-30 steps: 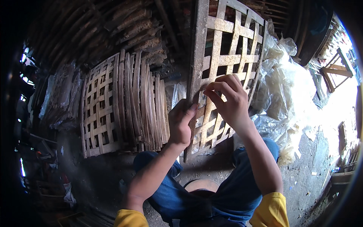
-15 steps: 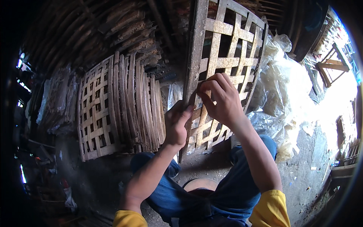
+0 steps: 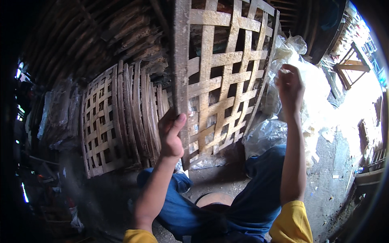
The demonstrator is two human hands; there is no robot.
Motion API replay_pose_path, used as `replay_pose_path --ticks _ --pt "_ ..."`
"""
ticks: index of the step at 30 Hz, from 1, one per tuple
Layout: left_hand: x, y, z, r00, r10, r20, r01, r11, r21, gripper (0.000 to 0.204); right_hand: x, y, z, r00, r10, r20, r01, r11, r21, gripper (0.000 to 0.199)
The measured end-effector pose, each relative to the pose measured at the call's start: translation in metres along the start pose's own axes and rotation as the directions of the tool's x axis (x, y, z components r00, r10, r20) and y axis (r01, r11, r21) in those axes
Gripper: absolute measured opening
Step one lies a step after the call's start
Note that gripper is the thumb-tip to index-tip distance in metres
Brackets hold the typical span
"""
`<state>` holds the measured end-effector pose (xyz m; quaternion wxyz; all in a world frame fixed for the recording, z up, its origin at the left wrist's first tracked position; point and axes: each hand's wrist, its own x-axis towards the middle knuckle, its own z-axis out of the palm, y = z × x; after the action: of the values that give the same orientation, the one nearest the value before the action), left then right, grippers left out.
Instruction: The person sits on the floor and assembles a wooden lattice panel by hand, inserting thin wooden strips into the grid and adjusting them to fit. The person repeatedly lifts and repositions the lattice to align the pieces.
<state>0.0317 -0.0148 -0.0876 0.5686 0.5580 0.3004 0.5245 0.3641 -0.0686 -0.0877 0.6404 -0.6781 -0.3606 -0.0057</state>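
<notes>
A woven bamboo lattice panel point(image 3: 231, 77) with a dark wooden edge bar point(image 3: 181, 73) stands upright, tilted, in front of me. My left hand point(image 3: 172, 133) is closed around that edge bar near its lower part, thumb on the near side. Away from the panel, my right hand point(image 3: 291, 89) is raised over the clear plastic sheeting to the right. Its fingers are loosely curled and apart, and I see nothing held in them.
Several similar lattice panels point(image 3: 99, 117) lean in a stack to the left. Crumpled clear plastic sheeting point(image 3: 263, 135) lies right of the panel. A round stool top point(image 3: 214, 198) shows between my knees. A wooden frame point(image 3: 352, 67) stands at the far right.
My right hand has left the lattice and moved right and slightly up. The panel and my left hand have shifted left in view, with the left hand still gripping the edge.
</notes>
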Motion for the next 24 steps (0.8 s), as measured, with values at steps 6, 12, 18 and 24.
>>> replay_pose_path --ticks 6,12,18,24 --pt "-0.005 0.01 -0.019 0.997 0.071 0.026 -0.072 0.996 0.055 0.032 0.015 0.029 -0.033 0.911 -0.409 -0.058 0.35 0.838 -0.42 0.014" --pt "-0.009 0.017 -0.011 0.995 0.062 0.072 -0.069 0.994 0.089 0.033 0.01 0.008 -0.017 0.886 -0.46 0.064 0.443 0.794 -0.416 0.025" --pt "-0.016 0.017 -0.014 0.981 0.109 0.158 -0.123 0.989 0.084 0.039 0.01 0.002 -0.019 0.917 -0.397 0.038 0.379 0.838 -0.393 0.036" --pt "-0.02 0.011 -0.013 0.972 0.083 0.22 -0.085 0.996 0.002 0.05 0.013 0.013 -0.025 0.895 -0.444 -0.033 0.401 0.837 -0.371 0.031"
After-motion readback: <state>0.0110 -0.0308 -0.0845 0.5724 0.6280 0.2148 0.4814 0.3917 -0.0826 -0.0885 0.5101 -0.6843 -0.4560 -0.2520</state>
